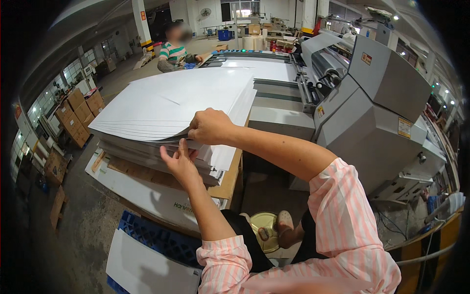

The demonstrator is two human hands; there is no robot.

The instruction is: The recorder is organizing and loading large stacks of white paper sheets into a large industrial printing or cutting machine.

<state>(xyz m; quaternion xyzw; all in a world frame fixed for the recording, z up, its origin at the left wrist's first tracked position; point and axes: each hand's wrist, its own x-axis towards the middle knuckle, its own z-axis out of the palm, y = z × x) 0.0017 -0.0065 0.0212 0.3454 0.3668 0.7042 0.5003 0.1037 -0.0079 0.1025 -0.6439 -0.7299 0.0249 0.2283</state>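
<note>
A tall stack of large white paper sheets [171, 93] rises in front of me, its top sheets fanned in thin steps along the near edge. My right hand [210, 126] pinches the near right corner of the top sheets, which curls up a little from the pile. Just below it, my left hand [182, 160] is at the stack's near edge, fingers apart and nothing visibly gripped. Its fingertips meet the edges under the raised corner; exact contact is hard to make out.
A grey machine with rollers [372, 98] stands at the right, its feed table [264, 71] behind the stack. Wooden boards [142, 171] lie beneath the paper. A blue pallet [156, 240] bears more sheets. Cardboard boxes [76, 115] stand left; a person [174, 54] works beyond.
</note>
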